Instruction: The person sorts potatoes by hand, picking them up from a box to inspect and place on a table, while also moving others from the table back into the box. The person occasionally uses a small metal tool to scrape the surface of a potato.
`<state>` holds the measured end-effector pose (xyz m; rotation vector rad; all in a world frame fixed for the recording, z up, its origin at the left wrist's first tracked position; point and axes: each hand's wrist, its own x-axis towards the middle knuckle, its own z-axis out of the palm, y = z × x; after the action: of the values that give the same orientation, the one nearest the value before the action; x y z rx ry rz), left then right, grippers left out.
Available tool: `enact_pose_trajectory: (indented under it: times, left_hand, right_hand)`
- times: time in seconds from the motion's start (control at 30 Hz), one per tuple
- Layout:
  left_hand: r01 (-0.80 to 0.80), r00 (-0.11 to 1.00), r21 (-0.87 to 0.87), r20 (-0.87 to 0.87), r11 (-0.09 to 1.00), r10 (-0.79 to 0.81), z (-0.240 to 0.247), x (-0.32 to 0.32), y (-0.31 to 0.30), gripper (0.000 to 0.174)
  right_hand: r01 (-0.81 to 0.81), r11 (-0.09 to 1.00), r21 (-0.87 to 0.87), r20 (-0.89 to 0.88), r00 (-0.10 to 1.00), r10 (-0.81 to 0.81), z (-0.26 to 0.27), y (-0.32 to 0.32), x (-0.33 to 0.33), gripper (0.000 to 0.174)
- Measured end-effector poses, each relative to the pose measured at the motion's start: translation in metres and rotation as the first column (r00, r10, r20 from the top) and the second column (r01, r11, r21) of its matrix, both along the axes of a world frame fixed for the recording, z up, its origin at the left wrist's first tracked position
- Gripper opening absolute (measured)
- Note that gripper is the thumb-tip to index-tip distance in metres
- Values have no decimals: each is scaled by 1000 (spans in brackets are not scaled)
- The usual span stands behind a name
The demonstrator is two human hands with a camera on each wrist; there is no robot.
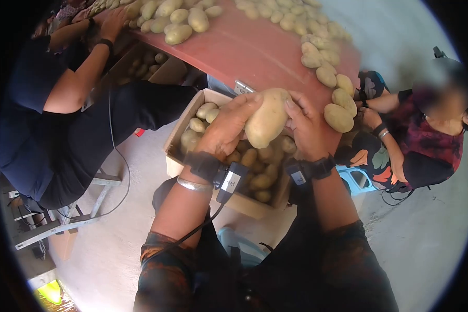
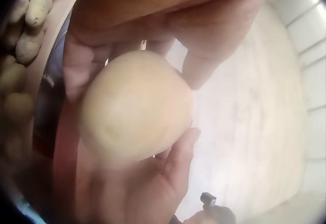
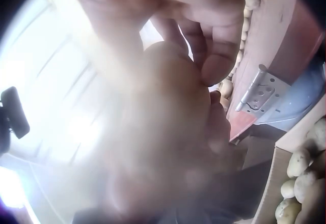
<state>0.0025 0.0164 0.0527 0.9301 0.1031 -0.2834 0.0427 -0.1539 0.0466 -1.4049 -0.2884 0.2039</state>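
A large pale potato (image 1: 268,117) is held up between both hands, above the cardboard box. My left hand (image 1: 228,127) grips its left side, and my right hand (image 1: 309,130) holds the other side with thumb and fingers. Seen close in the left wrist view, the potato (image 2: 137,107) has a smooth yellowish skin, with fingers around it from above and below. In the right wrist view the potato (image 3: 175,91) is blurred and the lower hand is hazy.
Below the hands stands a cardboard box (image 1: 247,205) of potatoes. A red table (image 1: 244,44) with a metal hinge (image 1: 243,87) carries potato heaps along its far side and right edge. People sit at left and right; another box (image 1: 171,70) is under the table.
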Motion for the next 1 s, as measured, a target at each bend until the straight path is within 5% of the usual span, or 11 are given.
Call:
enact_pose_trajectory:
  times: [0.13,0.5,0.63,0.7,0.8,1.0]
  left_hand:
    - [18,998,6,66,1000,-18,1,1,-3,39]
    - [26,984,-171,177,985,4,3,4,-12,39]
    - [9,975,-98,222,995,13,5,1,-14,38]
    - [24,970,-34,241,999,-15,3,1,-15,38]
    - [69,970,13,233,998,-70,3,1,-24,37]
    - [-31,978,108,207,994,8,-3,9,-8,40]
  right_hand:
    - [-16,989,146,-19,1000,18,8,-4,-5,30]
    - [-27,998,-64,327,944,46,30,-19,-9,36]
    - [-83,996,-13,286,955,83,25,-19,-10,46]
    - [-16,963,-268,424,896,133,24,-18,-10,53]
    - [39,905,-424,450,876,173,31,-27,-10,54]
    - [285,889,-359,582,813,-26,24,-56,-1,53]
